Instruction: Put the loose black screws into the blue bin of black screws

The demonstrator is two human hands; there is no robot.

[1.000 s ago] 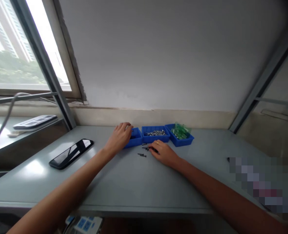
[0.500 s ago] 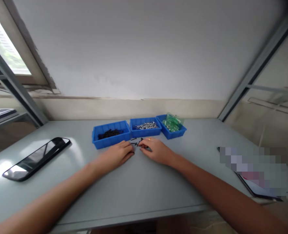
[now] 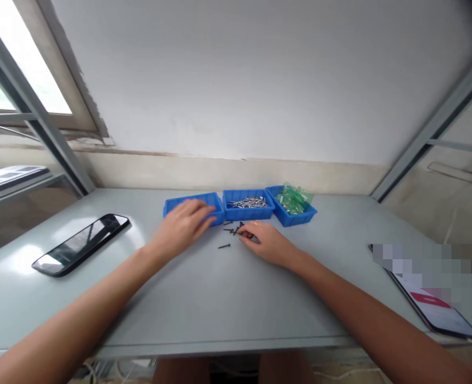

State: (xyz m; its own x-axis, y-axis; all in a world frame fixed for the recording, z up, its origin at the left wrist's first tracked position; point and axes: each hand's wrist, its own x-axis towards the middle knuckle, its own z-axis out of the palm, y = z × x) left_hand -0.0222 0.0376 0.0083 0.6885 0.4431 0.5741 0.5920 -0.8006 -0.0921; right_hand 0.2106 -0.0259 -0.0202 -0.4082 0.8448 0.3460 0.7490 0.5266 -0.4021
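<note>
My left hand [image 3: 182,221], slightly blurred, hovers over the front of the left blue bin [image 3: 172,207], hiding most of its inside. Its fingers look loosely apart, and nothing shows between them. On the table, my right hand [image 3: 268,242] has its fingers curled round some black screws [image 3: 236,231], several of which lie loose by the fingertips. How many it holds is hidden. One single black screw [image 3: 224,246] lies apart, nearer to me, between the two hands.
A blue bin [image 3: 248,214] of silvery nails or screws [image 3: 252,202] stands in the middle. To its right, another blue bin [image 3: 295,218] holds green plastic packets [image 3: 294,198]. A black glossy panel [image 3: 81,242] lies left; a tablet-like device [image 3: 439,312] lies right. Behind is a wall [image 3: 239,96].
My left hand has lifted from beside the screws and moved up and left over the left bin, uncovering a lone screw. My right hand stays by the screws. The view has shifted slightly.
</note>
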